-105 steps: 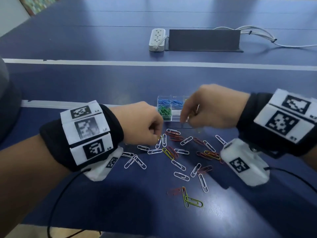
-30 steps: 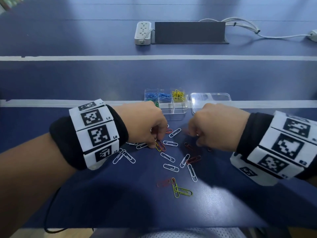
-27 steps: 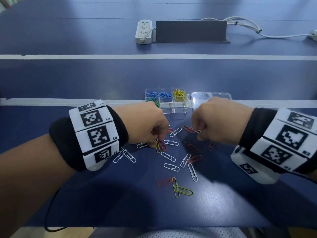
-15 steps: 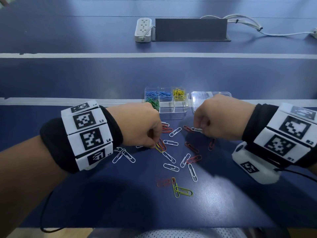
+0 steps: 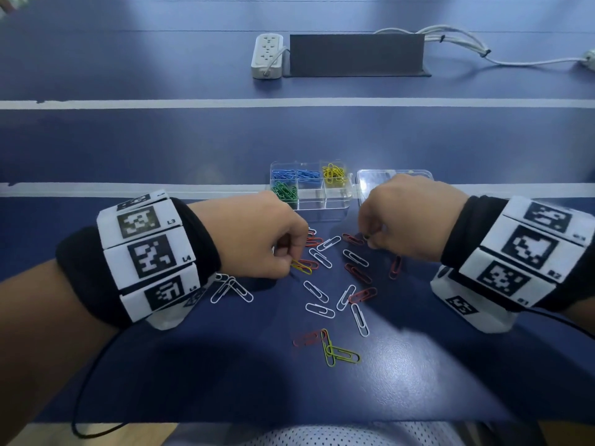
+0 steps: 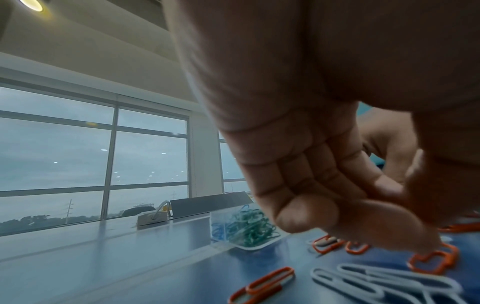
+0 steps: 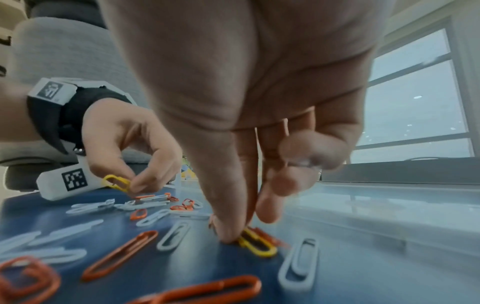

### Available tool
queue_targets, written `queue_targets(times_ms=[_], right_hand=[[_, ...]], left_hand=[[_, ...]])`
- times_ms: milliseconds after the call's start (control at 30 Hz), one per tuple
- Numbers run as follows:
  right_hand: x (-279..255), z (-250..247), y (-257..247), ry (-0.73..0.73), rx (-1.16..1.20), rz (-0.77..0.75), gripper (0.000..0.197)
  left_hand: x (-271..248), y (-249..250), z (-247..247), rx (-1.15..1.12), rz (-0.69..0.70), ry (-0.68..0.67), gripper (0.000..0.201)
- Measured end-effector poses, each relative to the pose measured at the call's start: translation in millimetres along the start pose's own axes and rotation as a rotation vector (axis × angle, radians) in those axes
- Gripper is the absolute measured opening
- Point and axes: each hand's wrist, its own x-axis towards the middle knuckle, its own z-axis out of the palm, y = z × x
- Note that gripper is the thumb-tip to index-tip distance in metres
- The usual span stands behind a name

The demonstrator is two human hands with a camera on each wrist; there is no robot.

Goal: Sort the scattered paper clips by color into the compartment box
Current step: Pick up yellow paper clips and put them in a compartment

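Observation:
The clear compartment box point(image 5: 335, 201) holds blue, green and yellow clips in its cells. Red, white and yellow paper clips point(image 5: 322, 294) lie scattered on the blue table in front of it. My left hand point(image 5: 291, 263) pinches a yellow clip point(image 5: 302, 268) between thumb and forefinger just above the table; the right wrist view shows this yellow clip point(image 7: 116, 182) in the left hand point(image 7: 132, 185). My right hand point(image 7: 233, 236) presses thumb and forefinger onto another yellow clip point(image 7: 257, 244) that lies over a red one. In the head view the right hand point(image 5: 369, 241) hides that clip.
The box's clear lid point(image 5: 370, 181) lies open to the right, partly behind my right hand. A white power strip point(image 5: 267, 56), a dark stand point(image 5: 354, 54) and cables point(image 5: 483, 53) sit at the table's far side. Two yellow-green clips point(image 5: 338, 352) lie nearest me.
My right hand has dropped from above the clips to the table and now pinches a yellow clip. My left hand has stayed over the left of the pile with its yellow clip.

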Motion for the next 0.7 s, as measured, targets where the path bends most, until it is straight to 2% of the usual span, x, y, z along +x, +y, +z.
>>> queue_targets(times_ms=[33, 233, 367, 500, 633, 700], right_hand=[[0.3, 0.5, 0.0, 0.007, 0.005, -0.002, 0.007], [3.0, -0.9, -0.8, -0.058, 0.004, -0.021, 0.020], [3.7, 2.4, -2.5, -0.055, -0.021, -0.080, 0.002], [2.8, 1.5, -0.9, -0.019, -0.015, -0.122, 0.012], [3.0, 2.1, 1.3, 0.003, 0.028, -0.149, 0.014], [3.7, 2.1, 2.4, -0.007, 0.057, -0.151, 0.017]], left_hand=[[-0.4, 0.1, 0.2, -0.003, 0.010, 0.007, 0.009], [-6.6, 1.7, 5.0, -0.068, 0.086, 0.005, 0.009], [-9.8, 16.6, 14.3, -0.075, 0.159, -0.025, 0.020], [-9.7, 31.2, 20.0, -0.033, 0.196, -0.030, 0.017], [-5.8, 38.3, 17.9, -0.043, 0.170, 0.008, 0.012], [-5.2, 39.0, 18.0, -0.072, 0.174, 0.031, 0.024]])
